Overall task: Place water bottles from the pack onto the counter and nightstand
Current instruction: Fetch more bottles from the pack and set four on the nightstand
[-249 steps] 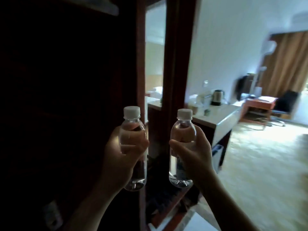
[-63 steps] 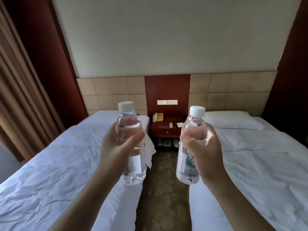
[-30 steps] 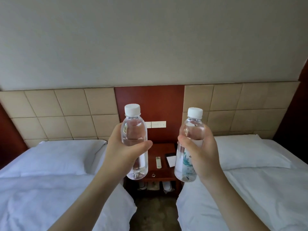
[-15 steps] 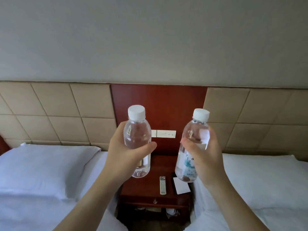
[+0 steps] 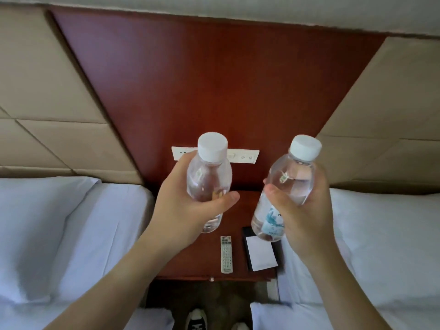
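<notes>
The view has dropped over the nightstand (image 5: 228, 210), where the left hand (image 5: 188, 210) grips one bottle (image 5: 209, 177) and the right hand (image 5: 302, 210) another (image 5: 283, 194); set both upright at the back, avoiding remote (image 5: 226, 254) and card (image 5: 260, 253).

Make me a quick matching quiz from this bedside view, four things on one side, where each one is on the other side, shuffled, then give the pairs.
Things:
1. labelled bottle
2. unlabelled bottle
3. remote control
4. white card

Places:
A. flat on the nightstand, between the two forearms
B. in the left hand
C. on a dark pad at the nightstand's right side
D. in the right hand

Pairs: 1-D, 2-B, 3-A, 4-C
</notes>
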